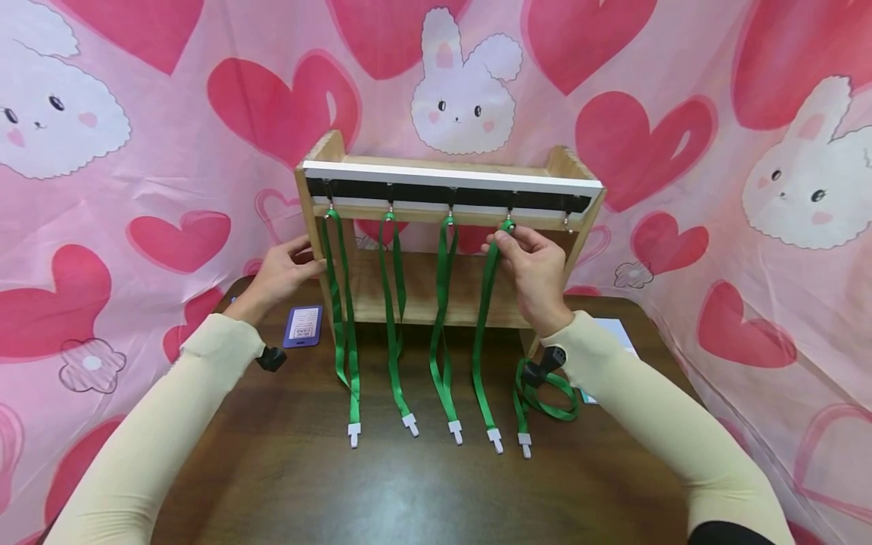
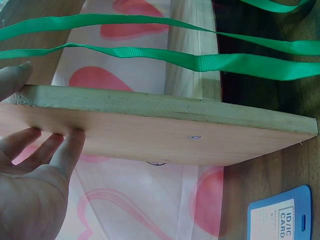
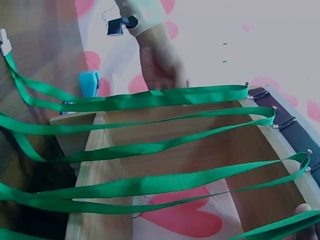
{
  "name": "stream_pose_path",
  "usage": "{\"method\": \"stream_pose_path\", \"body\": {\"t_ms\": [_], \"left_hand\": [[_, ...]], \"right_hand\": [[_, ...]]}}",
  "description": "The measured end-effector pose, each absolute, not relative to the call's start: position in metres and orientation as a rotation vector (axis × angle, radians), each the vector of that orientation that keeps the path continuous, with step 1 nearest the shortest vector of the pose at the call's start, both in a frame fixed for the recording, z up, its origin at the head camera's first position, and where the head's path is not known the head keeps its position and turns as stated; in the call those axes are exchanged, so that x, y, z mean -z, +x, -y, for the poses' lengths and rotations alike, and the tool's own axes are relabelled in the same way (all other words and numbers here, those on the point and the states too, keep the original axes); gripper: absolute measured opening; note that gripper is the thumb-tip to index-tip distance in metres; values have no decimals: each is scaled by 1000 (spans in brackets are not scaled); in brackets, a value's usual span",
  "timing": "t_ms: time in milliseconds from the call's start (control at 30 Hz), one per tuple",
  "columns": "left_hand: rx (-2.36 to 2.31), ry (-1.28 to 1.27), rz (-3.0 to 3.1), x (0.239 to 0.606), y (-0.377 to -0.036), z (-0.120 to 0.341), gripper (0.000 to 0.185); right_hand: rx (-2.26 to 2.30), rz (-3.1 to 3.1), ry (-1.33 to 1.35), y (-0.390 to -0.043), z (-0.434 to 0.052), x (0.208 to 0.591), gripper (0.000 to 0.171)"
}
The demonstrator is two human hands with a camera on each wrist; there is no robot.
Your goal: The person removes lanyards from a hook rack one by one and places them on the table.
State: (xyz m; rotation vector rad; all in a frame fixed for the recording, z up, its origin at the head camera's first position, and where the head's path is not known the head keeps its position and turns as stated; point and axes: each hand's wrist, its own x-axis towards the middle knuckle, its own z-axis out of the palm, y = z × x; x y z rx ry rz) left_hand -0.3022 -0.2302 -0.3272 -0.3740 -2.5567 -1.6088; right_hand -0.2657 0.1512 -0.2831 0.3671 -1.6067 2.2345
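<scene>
While my right hand (image 1: 534, 265) pinches the fourth lanyard (image 1: 485, 333) at its hook, only my left wrist view shows my left hand (image 2: 35, 165) flat, fingers straight, against the rack's side panel (image 2: 165, 135).

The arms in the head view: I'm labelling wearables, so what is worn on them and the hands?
Both arms wear snug cream sleeves from wrist upward. The right sleeve ends in a black edge near the elbow. A small black device sits at each wrist: left wrist device, right wrist device. The left hand and right hand are bare: no gloves, and no rings visible.
</scene>
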Motion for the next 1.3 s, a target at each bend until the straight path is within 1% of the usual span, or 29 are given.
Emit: {"method": "stream_pose_path", "body": {"t_ms": [67, 200, 400, 533, 800, 1300], "left_hand": [[1607, -378, 2552, 328, -302, 230, 63], [1596, -387, 2544, 328, -303, 230, 62], [1587, -385, 2547, 328, -303, 230, 63], [1600, -383, 2552, 328, -303, 230, 64], [1606, -366, 2572, 329, -303, 230, 64], [1626, -377, 2552, 328, -302, 231, 65]], "right_hand": [[-2238, 1604, 372, -266, -150, 283, 39], [-2235, 1623, 355, -267, -149, 283, 30], [-2260, 1632, 321, -269, -147, 281, 26], [-2281, 1616, 292, -270, -145, 280, 18], [-2302, 1550, 299, -269, -144, 281, 9], [-2383, 1549, 279, -263, -149, 278, 10]]}}
